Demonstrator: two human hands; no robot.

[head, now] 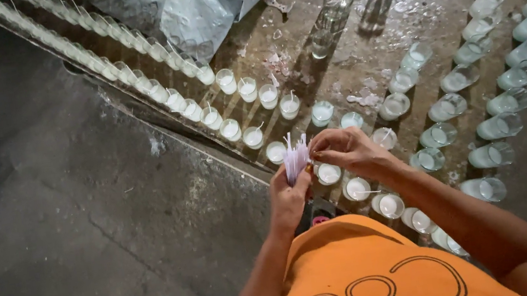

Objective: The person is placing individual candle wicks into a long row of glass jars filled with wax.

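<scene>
My left hand [288, 199] is closed around a bundle of thin white wicks [295, 157], held upright over the table edge. My right hand [346, 149] reaches across to the top of the bundle, its fingertips pinching at the wicks. Just below my hands stand small glass cups filled with white wax [328, 173], one of them with a wick lying across it [356, 189]. More wax-filled cups [252, 137] run in rows to the left, several with a wick standing in them.
A worn table [359, 58] spattered with wax holds long rows of glass cups [499, 126] to the right. Two tall clear glasses [334, 11] stand at the back. Crumpled plastic sheet [188, 11] lies at the far end. Grey concrete floor [72, 209] lies left.
</scene>
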